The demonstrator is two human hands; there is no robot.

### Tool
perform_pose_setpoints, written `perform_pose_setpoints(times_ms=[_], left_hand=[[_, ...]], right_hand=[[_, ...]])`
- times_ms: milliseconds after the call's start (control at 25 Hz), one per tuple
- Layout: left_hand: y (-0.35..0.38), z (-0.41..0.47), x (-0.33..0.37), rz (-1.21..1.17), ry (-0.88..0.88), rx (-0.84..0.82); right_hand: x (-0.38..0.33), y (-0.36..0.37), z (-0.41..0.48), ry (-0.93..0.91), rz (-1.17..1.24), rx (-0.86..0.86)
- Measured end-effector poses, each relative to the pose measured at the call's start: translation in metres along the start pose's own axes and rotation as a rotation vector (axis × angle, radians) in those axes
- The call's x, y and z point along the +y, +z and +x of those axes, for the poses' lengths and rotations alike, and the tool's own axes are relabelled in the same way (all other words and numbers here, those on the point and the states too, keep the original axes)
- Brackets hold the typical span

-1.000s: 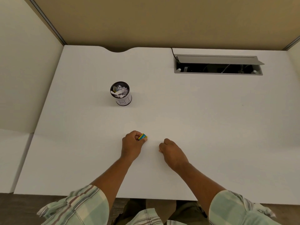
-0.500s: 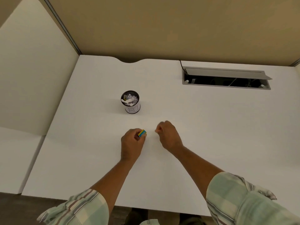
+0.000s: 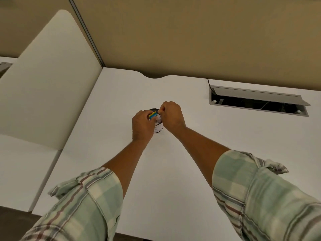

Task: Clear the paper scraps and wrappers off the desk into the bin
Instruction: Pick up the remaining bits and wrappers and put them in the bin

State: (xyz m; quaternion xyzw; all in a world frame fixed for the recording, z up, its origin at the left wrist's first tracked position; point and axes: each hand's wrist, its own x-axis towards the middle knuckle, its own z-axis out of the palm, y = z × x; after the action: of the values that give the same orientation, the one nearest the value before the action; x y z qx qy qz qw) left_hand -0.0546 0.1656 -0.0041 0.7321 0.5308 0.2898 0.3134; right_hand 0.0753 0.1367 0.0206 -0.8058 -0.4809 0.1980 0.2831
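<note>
A small round bin [image 3: 159, 129] with a white wall and a dark rim stands mid-desk, holding several white paper scraps [image 3: 158, 119]. My left hand [image 3: 142, 125] is at the bin's left edge, pinching a yellow and blue wrapper [image 3: 153, 116] right over the opening. My right hand [image 3: 172, 115] hovers over the bin's right side. Its fingertips are pinched tight on what looks like a tiny pale scrap, mostly hidden by the fingers. Both hands cover much of the bin's mouth.
The white desk [image 3: 191, 171] runs to a beige partition wall behind. A grey cable hatch [image 3: 258, 101] lies open at the back right, with a black cable beside it. A cream divider panel [image 3: 45, 87] stands on the left, with a neighbouring desk beyond.
Both hands have moved away from the near desk area to the bin, the left carrying the wrapper. The camera has tilted up and closer.
</note>
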Motion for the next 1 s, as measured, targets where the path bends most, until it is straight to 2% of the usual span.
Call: perform_pose_setpoints(times_ms=[200, 400, 680, 880, 1000], left_hand=[[0.005, 0.016, -0.013, 0.088, -0.020, -0.103], [0.001, 0.021, -0.023, 0.096, 0.030, -0.135], [-0.001, 0.018, -0.026, 0.092, 0.048, -0.106], [-0.006, 0.009, -0.025, 0.291, 0.128, -0.107], [-0.011, 0.003, -0.021, 0.476, 0.147, -0.163]], right_hand=[[-0.005, 0.007, 0.022, 0.021, -0.111, -0.078], [-0.006, 0.010, 0.024, -0.028, -0.269, -0.194], [-0.006, 0.005, 0.020, 0.038, -0.151, -0.129], [-0.002, 0.002, 0.014, 0.033, -0.080, -0.183], [-0.002, -0.008, 0.001, 0.006, -0.178, -0.172]])
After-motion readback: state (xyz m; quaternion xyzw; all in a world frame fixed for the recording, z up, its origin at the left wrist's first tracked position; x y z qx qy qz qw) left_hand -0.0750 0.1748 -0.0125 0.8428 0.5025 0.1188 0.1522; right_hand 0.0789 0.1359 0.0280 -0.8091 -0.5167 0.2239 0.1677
